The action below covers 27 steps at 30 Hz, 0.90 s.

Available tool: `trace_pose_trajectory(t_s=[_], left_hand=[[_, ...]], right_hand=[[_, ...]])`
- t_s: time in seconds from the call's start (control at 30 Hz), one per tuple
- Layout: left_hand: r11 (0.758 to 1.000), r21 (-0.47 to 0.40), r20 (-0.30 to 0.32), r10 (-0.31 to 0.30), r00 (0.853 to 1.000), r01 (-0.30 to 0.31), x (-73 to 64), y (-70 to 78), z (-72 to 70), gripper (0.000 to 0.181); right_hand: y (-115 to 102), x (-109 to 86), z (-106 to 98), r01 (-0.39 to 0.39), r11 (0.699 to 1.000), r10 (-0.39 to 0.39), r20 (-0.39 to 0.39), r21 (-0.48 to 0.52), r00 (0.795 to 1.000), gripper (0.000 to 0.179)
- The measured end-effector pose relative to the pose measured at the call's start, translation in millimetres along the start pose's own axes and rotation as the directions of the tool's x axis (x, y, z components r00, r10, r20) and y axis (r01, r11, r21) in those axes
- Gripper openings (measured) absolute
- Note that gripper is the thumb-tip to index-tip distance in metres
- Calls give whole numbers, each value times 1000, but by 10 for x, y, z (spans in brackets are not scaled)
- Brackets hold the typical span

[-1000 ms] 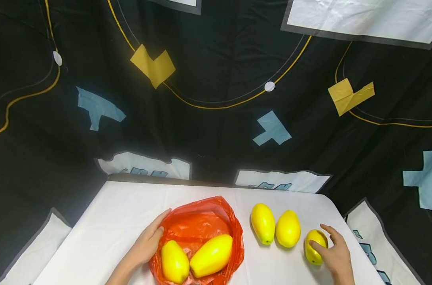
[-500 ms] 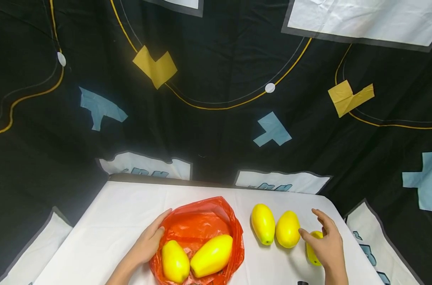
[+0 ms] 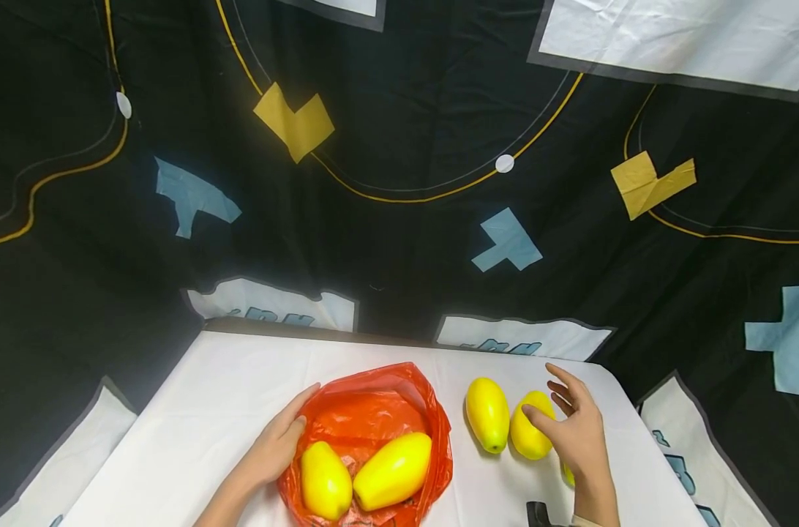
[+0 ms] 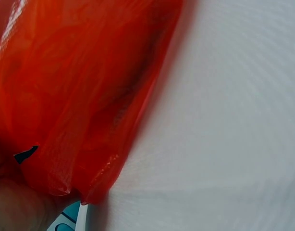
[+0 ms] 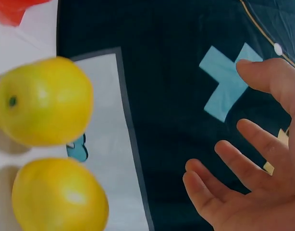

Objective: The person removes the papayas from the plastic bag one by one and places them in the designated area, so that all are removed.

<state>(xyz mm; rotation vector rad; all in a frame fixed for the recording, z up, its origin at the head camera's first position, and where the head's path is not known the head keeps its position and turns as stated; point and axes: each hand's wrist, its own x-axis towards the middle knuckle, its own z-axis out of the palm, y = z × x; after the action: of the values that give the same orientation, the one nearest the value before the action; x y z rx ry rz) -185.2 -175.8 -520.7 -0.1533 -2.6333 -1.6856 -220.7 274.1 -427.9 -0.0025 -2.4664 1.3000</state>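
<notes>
A red plastic bag (image 3: 373,410) lies with its mouth wide, holding two smooth yellow mango-like fruits, one on the left (image 3: 325,479) and a longer one on the right (image 3: 393,472). At the bag's left rim, my left hand (image 3: 274,446) grips the plastic, thumb inside and fingers outside. In the left wrist view, the bag (image 4: 80,96) hides most of that hand. Right of the bag stand a far yellow fruit (image 3: 487,415) and a middle one (image 3: 527,439). My right hand (image 3: 577,424), fingers spread and holding nothing, hovers beside the middle one and mostly covers a third fruit (image 3: 568,474).
The white-covered table (image 3: 241,388) ends at a dark patterned curtain (image 3: 399,256) behind and at both sides. A small black piece (image 3: 538,514) shows by my right wrist at the bottom edge.
My right hand has moved left, from around the rightmost fruit toward the middle one, leaving the rightmost fruit on the table. My left hand and the bag stay put.
</notes>
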Motion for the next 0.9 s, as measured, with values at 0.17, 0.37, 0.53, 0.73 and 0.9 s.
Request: trace_pose_trajectory(t_s=[0.17, 0.37, 0.53, 0.73, 0.9], left_hand=[[1000, -8, 6, -3, 1000, 3, 1, -5, -3, 52], [999, -29, 13, -17, 1000, 18, -4, 11, -5, 52], [1000, -14, 5, -10, 1000, 10, -2, 4, -10, 52], [1000, -1, -1, -2, 1000, 2, -4, -9, -9, 53], [1000, -7, 5, 1, 1000, -1, 7, -11, -5, 53]], right_hand=[[-80, 9, 105, 37, 999, -38, 19, 34, 999, 74], [-168, 12, 232, 117, 991, -120, 39, 66, 992, 72], [-278, 2, 376, 180, 978, -188, 70, 104, 980, 69], [-431, -37, 611, 204, 968, -223, 133, 145, 966, 71], [-531, -72, 776, 229, 956, -262, 180, 184, 948, 74]])
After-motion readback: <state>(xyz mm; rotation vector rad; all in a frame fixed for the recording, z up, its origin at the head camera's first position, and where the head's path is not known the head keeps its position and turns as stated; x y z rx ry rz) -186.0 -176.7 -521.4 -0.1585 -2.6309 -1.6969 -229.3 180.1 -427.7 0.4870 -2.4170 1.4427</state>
